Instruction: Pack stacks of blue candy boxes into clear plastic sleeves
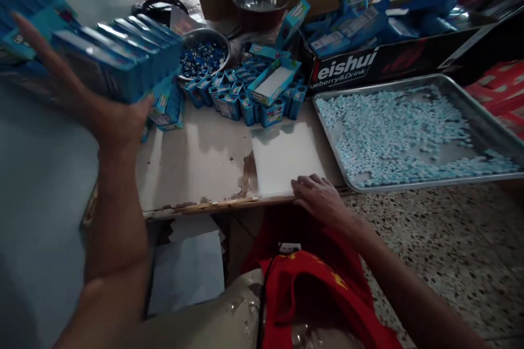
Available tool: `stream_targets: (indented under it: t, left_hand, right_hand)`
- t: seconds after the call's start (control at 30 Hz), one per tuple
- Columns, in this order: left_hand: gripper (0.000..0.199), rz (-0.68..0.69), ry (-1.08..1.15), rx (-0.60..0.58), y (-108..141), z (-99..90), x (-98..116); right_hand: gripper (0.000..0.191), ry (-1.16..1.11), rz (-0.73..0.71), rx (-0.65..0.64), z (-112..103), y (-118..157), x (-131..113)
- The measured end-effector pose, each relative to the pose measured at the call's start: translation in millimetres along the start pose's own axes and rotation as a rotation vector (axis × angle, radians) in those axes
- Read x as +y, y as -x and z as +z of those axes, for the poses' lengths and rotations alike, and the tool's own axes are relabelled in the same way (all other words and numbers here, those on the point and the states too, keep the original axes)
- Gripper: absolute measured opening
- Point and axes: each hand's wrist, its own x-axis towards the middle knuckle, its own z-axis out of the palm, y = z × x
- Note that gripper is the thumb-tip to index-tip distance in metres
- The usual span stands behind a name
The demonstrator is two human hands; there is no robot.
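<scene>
Lying nearest, across the lap, red cloth (282, 283). At the table's left end, row of blue boxes (118, 60), probably light, slick, crushable; best squeezed end to end. Left hand (114, 117) raised, spread against the row; cannot tell whether gripping. Right hand (317, 193) low, fingers loosely bent, gripping nothing, resting on white sheet (284, 155).

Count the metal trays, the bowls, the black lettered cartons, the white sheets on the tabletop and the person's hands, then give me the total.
Metal trays: 1 (metal tray)
Bowls: 2 (front bowl, rear bowl)
Black lettered cartons: 1 (black carton)
White sheets: 1 (white sheet)
Hands: 2 (left hand, right hand)
Total: 7
</scene>
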Motion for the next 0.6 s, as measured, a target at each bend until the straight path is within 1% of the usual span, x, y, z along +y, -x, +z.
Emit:
stream_targets:
  t: [0.03, 0.07, 0.1, 0.13, 0.17, 0.23, 0.3, 0.33, 0.4, 0.43, 0.47, 0.5, 0.53, 0.57, 0.6]
  left_hand:
    - [0.128, 0.127, -0.073, 0.017, 27, -4.3, 5]
    - [0.13, 0.196, -0.09, 0.032, 57, -6.6, 9]
    - [0.132, 0.184, -0.066, 0.017, 89, -6.5, 14]
    - [0.134, 0.121, -0.014, -0.001, 122, -4.3, 18]
    - [0.133, 0.017, 0.027, -0.04, 155, 0.0, 22]
    - [0.134, -0.193, 0.042, -0.053, 215, 13.0, 32]
    - [0.13, -0.36, -0.002, -0.042, 262, 27.3, 41]
    - [0.129, -0.421, -0.019, -0.019, 280, 33.4, 45]
    - [0.131, -0.508, -0.024, 0.024, 305, 40.4, 54]
    - [0.136, -0.536, -0.005, 0.02, 312, 40.7, 58]
    - [0.142, -0.563, 0.038, -0.008, 316, 38.7, 62]
    - [0.145, -0.597, 0.107, -0.051, 317, 34.5, 64]
    - [0.143, -0.644, 0.196, -0.087, 316, 28.5, 65]
    - [0.136, -0.712, 0.288, -0.102, 312, 21.2, 65]
    - [0.125, -0.803, 0.366, -0.099, 305, 13.2, 63]
  right_hand:
    - [0.029, 0.004, -0.021, -0.022, -2, 0, 1]
    - [0.024, 0.006, -0.042, -0.039, -4, 0, 1]
    - [0.023, 0.006, -0.058, -0.051, -7, 0, 2]
    - [0.024, 0.004, -0.073, -0.063, -11, 0, 4]
    - [0.024, 0.001, -0.089, -0.079, -14, 0, 5]
    - [0.021, -0.002, -0.11, -0.121, -23, 0, 8]
    - [0.019, -0.006, -0.122, -0.155, -30, 2, 10]
    - [0.021, -0.007, -0.124, -0.166, -33, 4, 10]
    - [0.027, -0.016, -0.085, -0.169, -33, 8, 13]
    - [0.028, -0.035, -0.034, -0.154, -31, 10, 16]
    - [0.025, -0.08, 0.038, -0.122, -28, 11, 19]
    - [0.021, -0.153, 0.127, -0.074, -24, 11, 24]
    - [0.016, -0.255, 0.218, -0.01, -21, 10, 30]
    - [0.014, -0.377, 0.303, 0.07, -19, 9, 37]
    - [0.015, -0.504, 0.38, 0.157, -17, 7, 44]
